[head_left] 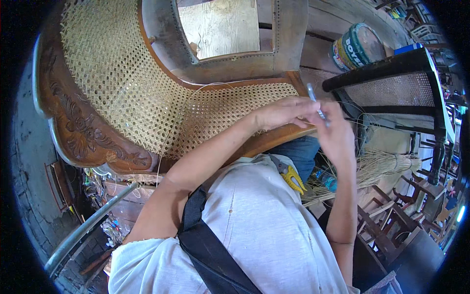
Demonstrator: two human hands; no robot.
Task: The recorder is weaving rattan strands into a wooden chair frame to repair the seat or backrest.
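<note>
A chair with a woven cane seat and back (112, 73) in a carved brown wooden frame lies in front of me. My left hand (289, 111) is over the near right edge of the weave, fingers pinched together beside my right hand. What the left fingertips grip is too small to tell. My right hand (338, 132), somewhat blurred, is closed around a slim blue-grey rod-like tool (310, 90) that tilts between both hands. Thin cane strands (215, 84) arc above the weave, and more loop beside my right hand.
Yellow-handled cutters (292, 177) rest against my shirt. A bundle of cane strips (387, 164) lies at right, near a dark chair (387, 73) and a green paint bucket (357, 46). A metal tube (90, 225) juts in at lower left. Wooden chair parts (396, 210) crowd the lower right.
</note>
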